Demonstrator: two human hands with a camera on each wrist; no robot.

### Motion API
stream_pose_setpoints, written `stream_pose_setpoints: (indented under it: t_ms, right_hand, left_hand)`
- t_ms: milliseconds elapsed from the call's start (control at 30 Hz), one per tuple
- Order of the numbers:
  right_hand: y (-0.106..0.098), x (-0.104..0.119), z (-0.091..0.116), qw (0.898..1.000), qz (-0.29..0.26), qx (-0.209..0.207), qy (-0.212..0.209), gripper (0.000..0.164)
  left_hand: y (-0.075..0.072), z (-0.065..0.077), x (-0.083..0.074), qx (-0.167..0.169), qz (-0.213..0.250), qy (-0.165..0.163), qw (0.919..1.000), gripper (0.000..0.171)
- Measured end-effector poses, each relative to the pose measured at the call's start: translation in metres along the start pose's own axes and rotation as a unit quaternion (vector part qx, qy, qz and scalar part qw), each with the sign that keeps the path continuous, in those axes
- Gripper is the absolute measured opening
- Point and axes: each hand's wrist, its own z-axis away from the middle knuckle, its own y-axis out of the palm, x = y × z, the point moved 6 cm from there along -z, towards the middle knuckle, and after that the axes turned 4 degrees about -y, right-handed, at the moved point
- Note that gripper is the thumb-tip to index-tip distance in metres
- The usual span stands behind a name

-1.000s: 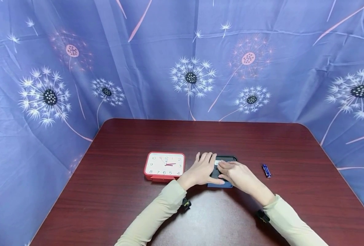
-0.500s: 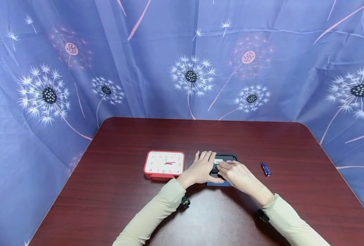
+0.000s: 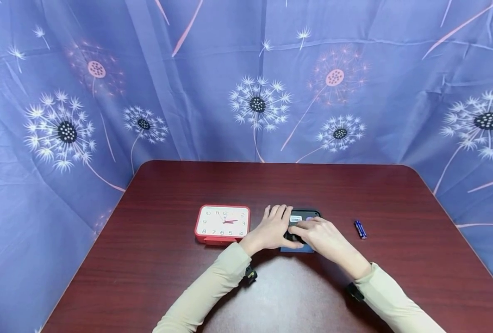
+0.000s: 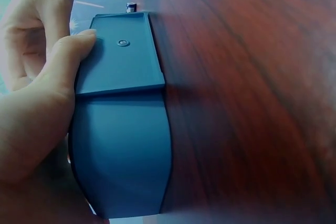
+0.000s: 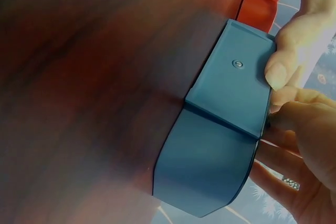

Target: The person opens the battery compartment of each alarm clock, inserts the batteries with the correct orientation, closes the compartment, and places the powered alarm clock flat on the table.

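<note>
A blue alarm clock (image 3: 297, 249) lies face down, its dark back with a white label (image 3: 295, 218) turned up. My left hand (image 3: 270, 230) holds its left part, fingers spread over the back. In the left wrist view, the left thumb (image 4: 79, 48) presses the blue underside (image 4: 126, 64) near a small round screw. My right hand (image 3: 327, 238) has bent fingertips on the back of the clock, close beside the left thumb. In the right wrist view, the right fingers (image 5: 299, 111) reach behind the clock's edge; what they pinch there, if anything, I cannot tell.
A red alarm clock (image 3: 222, 223) lies face up left of my left hand. To the right, a blue battery (image 3: 360, 229) lies on the dark red wooden table (image 3: 163, 273). A blue dandelion-print cloth (image 3: 213, 92) hangs behind the table and at its sides.
My right fingertips have shifted slightly left across the clock's back, toward the left thumb. The left hand, both clocks and the battery stay in place.
</note>
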Motion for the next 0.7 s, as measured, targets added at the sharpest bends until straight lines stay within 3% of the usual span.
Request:
stream_pose_setpoints:
  t_ms: [233, 700]
  right_hand:
    - [-0.002, -0.003, 0.001, 1.000, -0.014, -0.003, 0.005, 0.016]
    - [-0.013, -0.013, 0.006, 0.999, -0.020, -0.034, 0.027, 0.020]
  left_hand:
    - [0.001, 0.001, 0.000, 0.014, 0.003, -0.004, 0.9999, 0.107]
    - [0.006, -0.001, 0.002, 0.013, 0.010, -0.003, 0.9999, 0.107]
